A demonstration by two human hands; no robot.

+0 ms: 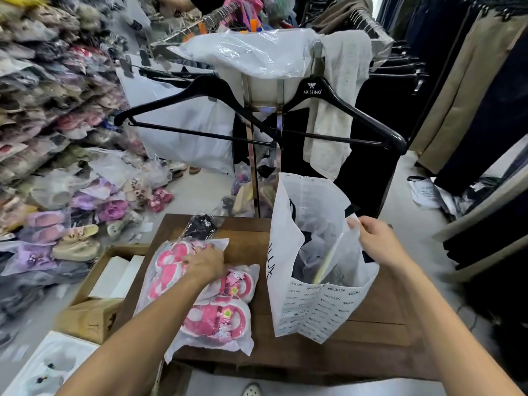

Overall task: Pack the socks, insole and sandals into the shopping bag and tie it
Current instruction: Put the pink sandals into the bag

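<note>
1. On the wooden table [371, 332], nearest the viewer, lies a clear packet of pink sandals [217, 318], one pair showing through the plastic; it sits just below and to the right of the left hand [204, 265]
2. A second packet of pink sandals [168, 270] lies beside the first and a little farther back; the left hand rests on top of it, fingers curled down over the plastic, gripping it
3. That makes two sandal packets, touching each other, both to the left of the shopping bag [311, 304]
4. The white shopping bag, one only, stands upright on the table's right half, mouth open; dark items and a yellowish strip show inside, though what they are cannot be told
5. The right hand [377, 241] pinches the bag's far right rim, holding the mouth open
6. Beyond the left hand, at the table's back edge, lies one dark packet [201, 225], perhaps socks
7. Farther off hang two black hangers [323, 95] on a rack
</note>
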